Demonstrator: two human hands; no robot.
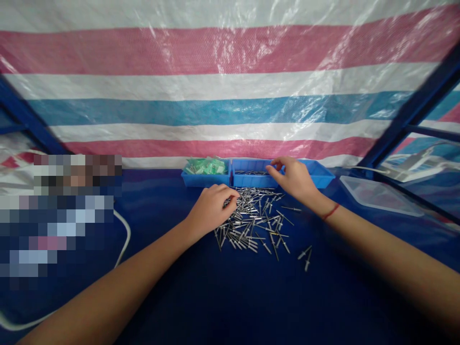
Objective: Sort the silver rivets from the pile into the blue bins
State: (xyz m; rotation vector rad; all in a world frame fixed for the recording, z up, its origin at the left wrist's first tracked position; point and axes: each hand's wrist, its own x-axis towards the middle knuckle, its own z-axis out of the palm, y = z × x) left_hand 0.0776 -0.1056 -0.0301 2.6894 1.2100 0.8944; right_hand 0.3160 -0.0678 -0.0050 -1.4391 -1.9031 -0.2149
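A loose pile of silver pop rivets [247, 215] lies spread on the dark blue table. My left hand [214, 206] rests at the pile's left side, fingers curled over the rivets; whatever its fingertips hold is hidden. Over the blue tray [251, 182] behind the pile is my right hand [293, 177], its thumb and forefinger apart with nothing visible between them. Some thin rivets lie inside that tray. Left of it, a second blue tray [206, 181] holds green and clear plastic packets [208, 166].
Striped plastic sheeting [230, 110] hangs behind the table [230, 297]. A clear lid [381, 195] lies at the right, near a white device [413, 165] with a cable. Another white cable [125, 230] curves at left, beside a blurred-out area. Blue frame posts stand on both sides.
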